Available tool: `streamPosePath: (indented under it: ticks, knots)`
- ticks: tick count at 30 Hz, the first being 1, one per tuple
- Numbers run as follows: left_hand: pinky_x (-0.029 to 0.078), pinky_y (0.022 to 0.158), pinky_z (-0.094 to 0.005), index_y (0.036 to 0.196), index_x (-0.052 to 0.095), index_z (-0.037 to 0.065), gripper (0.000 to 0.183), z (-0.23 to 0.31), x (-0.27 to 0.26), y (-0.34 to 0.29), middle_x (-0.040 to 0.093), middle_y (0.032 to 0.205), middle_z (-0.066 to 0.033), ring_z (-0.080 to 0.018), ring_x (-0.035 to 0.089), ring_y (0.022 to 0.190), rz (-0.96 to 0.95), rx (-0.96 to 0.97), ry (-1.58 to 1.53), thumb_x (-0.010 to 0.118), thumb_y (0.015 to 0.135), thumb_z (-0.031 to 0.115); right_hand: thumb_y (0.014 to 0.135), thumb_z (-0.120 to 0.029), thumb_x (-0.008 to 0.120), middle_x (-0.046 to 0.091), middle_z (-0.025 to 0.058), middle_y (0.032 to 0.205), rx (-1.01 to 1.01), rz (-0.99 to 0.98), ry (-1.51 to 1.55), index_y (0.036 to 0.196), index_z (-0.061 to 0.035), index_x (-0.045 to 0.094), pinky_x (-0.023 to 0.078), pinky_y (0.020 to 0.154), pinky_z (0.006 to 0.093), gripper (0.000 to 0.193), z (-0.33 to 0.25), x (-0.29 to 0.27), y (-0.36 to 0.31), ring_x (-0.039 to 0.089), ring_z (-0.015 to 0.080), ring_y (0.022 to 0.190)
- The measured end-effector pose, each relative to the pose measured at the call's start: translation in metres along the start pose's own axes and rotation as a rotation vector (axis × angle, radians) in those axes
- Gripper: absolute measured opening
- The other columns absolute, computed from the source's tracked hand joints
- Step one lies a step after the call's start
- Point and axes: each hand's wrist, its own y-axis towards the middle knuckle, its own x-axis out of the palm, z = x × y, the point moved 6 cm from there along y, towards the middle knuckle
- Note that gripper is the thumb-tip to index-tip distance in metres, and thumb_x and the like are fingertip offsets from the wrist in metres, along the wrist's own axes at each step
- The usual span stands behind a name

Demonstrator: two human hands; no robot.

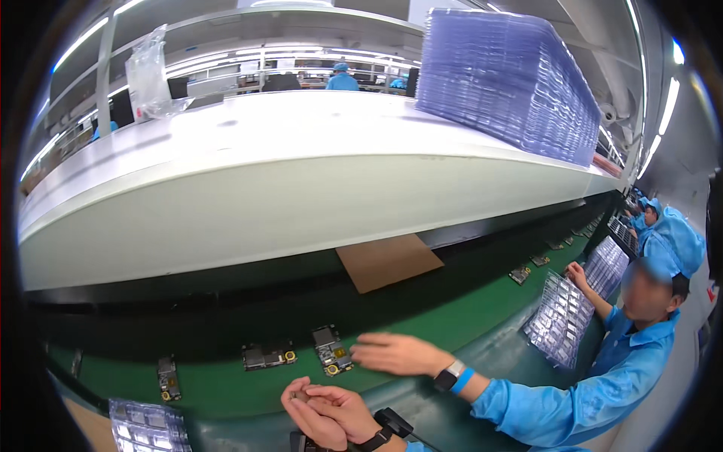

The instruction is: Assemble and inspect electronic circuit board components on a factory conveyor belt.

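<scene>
At the lower middle, my left hand (305,416) and my right hand (343,410) are pressed together, fingers curled inward. Something small may sit between the fingertips, but I cannot make it out. Both wrists carry black straps or devices. Just beyond them, a circuit board (331,352) with a yellow round part lies on the green belt surface (226,392). A second board (269,356) lies crosswise to its left, and a third board (169,379) sits farther left. A co-worker's hand (399,354), wearing a watch and blue band, reaches beside the nearest board.
The co-worker (580,399) in blue sits at right, other hand by a clear compartment tray (606,267). Another filled tray (561,320) is nearer; one more (148,428) stands lower left. A white shelf (301,203) spans above, bearing stacked clear trays (504,83). Brown cardboard (389,264) juts below.
</scene>
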Motion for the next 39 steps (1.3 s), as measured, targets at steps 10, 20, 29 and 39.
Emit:
streamPosePath:
  ticks: [10, 20, 29, 39]
  knots:
    - [0.040, 0.103, -0.0370, 0.123, 0.046, 0.002, 0.034, 0.015, 0.011, 0.006, 0.052, 0.120, -0.0139, -0.0214, 0.051, 0.112, 0.107, 0.088, -0.022, 0.034, 0.112, 0.032, 0.095, 0.003, 0.065, 0.069, 0.0105, 0.125, -0.002, 0.001, -0.034, 0.126, 0.0018, 0.066, 0.054, 0.097, 0.0272, 0.031, -0.014, 0.011, 0.000, 0.066, 0.0165, 0.113]
    - [0.040, 0.104, -0.0373, 0.122, 0.048, 0.002, 0.030, 0.015, 0.004, 0.005, 0.054, 0.122, -0.0144, -0.0215, 0.052, 0.113, 0.124, 0.107, 0.086, 0.035, 0.111, 0.027, 0.098, 0.000, 0.064, 0.070, 0.0100, 0.120, 0.046, 0.032, 0.058, 0.124, 0.0020, 0.067, 0.054, 0.093, 0.0262, 0.026, -0.012, 0.018, -0.002, 0.067, 0.0139, 0.106]
    - [0.041, 0.102, -0.0376, 0.119, 0.049, 0.002, 0.029, 0.018, 0.002, 0.008, 0.055, 0.118, -0.0127, -0.0213, 0.052, 0.111, 0.128, 0.099, 0.145, 0.036, 0.110, 0.027, 0.097, 0.000, 0.066, 0.071, 0.0087, 0.115, 0.038, 0.054, 0.083, 0.123, 0.0024, 0.067, 0.055, 0.091, 0.0254, 0.026, -0.013, 0.023, -0.002, 0.068, 0.0127, 0.102]
    - [0.047, 0.088, -0.0337, 0.109, 0.053, 0.002, 0.023, 0.019, -0.009, 0.018, 0.060, 0.104, -0.0100, -0.0180, 0.056, 0.096, 0.154, -0.016, 0.019, 0.044, 0.109, 0.024, 0.098, -0.002, 0.066, 0.072, 0.0090, 0.112, 0.027, 0.091, 0.045, 0.120, 0.0023, 0.068, 0.056, 0.088, 0.0273, 0.023, 0.003, 0.025, -0.004, 0.068, 0.0140, 0.098]
